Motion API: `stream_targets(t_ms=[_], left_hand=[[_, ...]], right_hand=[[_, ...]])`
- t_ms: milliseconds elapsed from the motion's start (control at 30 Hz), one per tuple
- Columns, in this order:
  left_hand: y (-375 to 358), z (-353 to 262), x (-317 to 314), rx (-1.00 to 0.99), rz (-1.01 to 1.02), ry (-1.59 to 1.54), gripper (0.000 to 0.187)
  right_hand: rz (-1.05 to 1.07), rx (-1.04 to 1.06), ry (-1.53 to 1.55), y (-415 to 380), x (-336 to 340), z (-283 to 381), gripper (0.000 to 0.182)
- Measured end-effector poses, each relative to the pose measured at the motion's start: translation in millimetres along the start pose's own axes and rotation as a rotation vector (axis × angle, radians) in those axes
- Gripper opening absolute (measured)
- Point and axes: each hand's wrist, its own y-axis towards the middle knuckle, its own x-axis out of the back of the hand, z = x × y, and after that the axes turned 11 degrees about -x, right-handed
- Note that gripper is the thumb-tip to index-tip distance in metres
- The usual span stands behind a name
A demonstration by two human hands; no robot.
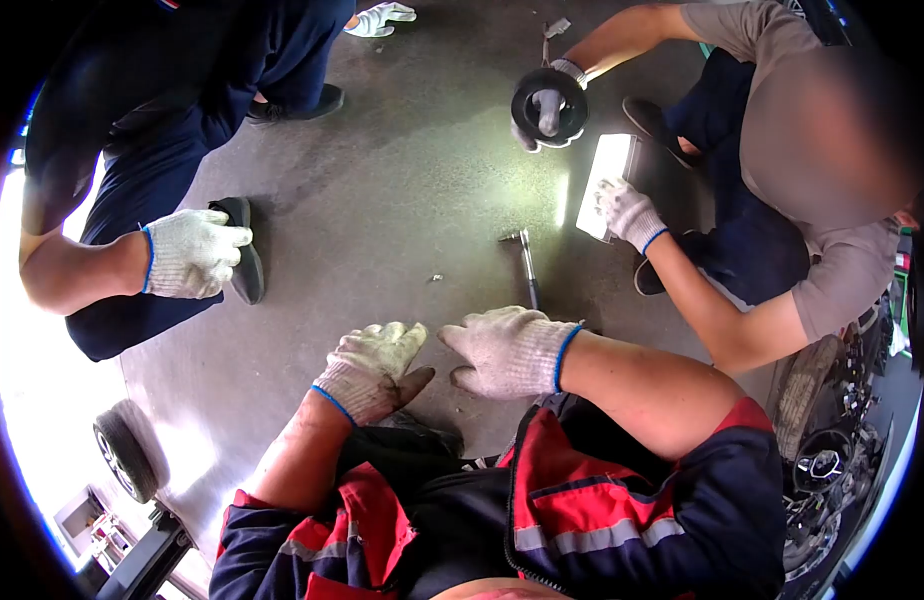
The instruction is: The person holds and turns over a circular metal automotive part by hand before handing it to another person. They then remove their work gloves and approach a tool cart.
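The wrench [529, 268] points lengthwise away from the right hand [514, 352] and left hand [370, 370], both half-open, empty.

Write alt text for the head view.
The wearer's gloved left hand and right hand hover apart, seemingly empty, over a grey floor near a ratchet wrench. At right, a co-worker holds a black ring and touches a bright white panel; at left is another co-worker's gloved hand.

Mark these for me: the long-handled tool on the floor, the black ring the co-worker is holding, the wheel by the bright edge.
Long-handled tool [529, 262]: head view, on its metal shaft.
Black ring [522, 104]: head view, on its rim.
Wheel [134, 452]: head view, on the tyre.
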Motion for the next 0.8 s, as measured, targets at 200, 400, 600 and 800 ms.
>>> stream_targets(t_ms=[200,400,600,800], left_hand=[[1.5,-0.1,-1.1,0.018,0.032,0.01,0.057],[4.4,-2.3,6.3,0.024,0.104,0.004,0.059],[3.4,-2.7,0.8,-0.009,0.015,0.002,0.052],[3.1,-0.7,-1.2,-0.002,0.046,0.02,0.053]], right_hand=[[0.02,-0.009,-0.004,0.3,1.8,1.0,0.053],[0.019,-0.012,-0.015,4.0,-4.3,-1.7,0.052],[0.007,-0.004,-0.008,1.6,-4.6,-3.0,0.052],[0.014,-0.017,-0.016,2.6,-5.6,-2.1,0.054]])
